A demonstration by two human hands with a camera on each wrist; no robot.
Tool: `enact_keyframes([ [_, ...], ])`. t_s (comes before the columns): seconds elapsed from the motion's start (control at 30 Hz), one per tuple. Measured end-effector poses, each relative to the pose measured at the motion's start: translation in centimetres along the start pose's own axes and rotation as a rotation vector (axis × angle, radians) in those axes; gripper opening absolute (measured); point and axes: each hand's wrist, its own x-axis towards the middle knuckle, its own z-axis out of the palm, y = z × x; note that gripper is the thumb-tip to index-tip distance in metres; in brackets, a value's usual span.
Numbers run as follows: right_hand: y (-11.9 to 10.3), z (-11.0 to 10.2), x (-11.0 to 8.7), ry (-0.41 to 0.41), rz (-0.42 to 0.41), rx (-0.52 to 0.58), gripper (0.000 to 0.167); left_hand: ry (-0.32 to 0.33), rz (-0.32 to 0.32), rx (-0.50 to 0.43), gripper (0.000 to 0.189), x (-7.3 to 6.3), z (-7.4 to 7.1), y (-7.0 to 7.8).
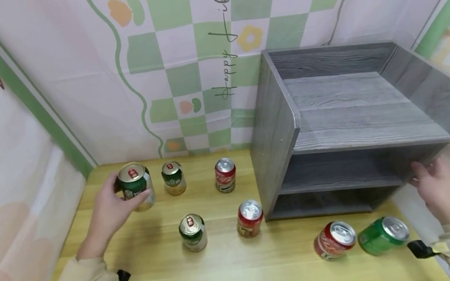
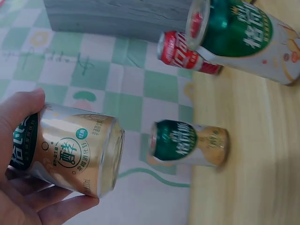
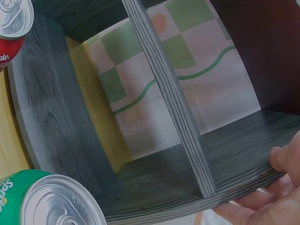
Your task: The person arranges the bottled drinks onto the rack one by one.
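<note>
Head view: the left hand (image 1: 114,207) is gripping a green-and-gold kvass can (image 1: 137,187) over the far left of the tabletop (image 1: 229,277), fingers and thumb curling around its body. That can is hanging above the tabletop — the left wrist view is showing its base clear — with its long axis running roughly upright. From those fingers, the gray wood-grain shelf unit (image 1: 366,108) is lying well off to the right, its open front facing the person. A second kvass can (image 1: 174,178) is standing just right of the held one, and a Coca-Cola can (image 1: 225,175) is standing farther along, toward the shelf unit. The right hand (image 1: 437,183) is pinching the edge of the unit's right side panel (image 3: 234,147), making it the nearer hand to the shelf unit; a Sprite can (image 1: 381,235) is sitting near it.
</note>
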Motion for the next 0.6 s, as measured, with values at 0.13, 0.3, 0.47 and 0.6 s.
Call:
enact_keyframes([
  [0.13, 0.0, 0.0, -0.1, 0.007, 0.010, -0.009, 0.030, -0.005, -0.011, 0.013, 0.082, 0.3, -0.6, 1.4],
  [0.3, 0.2, 0.1, -0.1, 0.009, 0.004, -0.008, 0.032, 0.007, 0.019, 0.031, 0.082, 1.0, -1.0, 3.1],
  [0.47, 0.3, 0.1, 0.0, 0.008, 0.004, 0.007, 0.031, 0.013, 0.056, 0.041, 0.080, 1.5, -1.3, 5.1],
  [0.6, 0.3, 0.1, 0.0, 0.007, 0.013, -0.018, 0.030, -0.002, 0.064, 0.056, 0.082, 2.0, -1.7, 7.1],
])
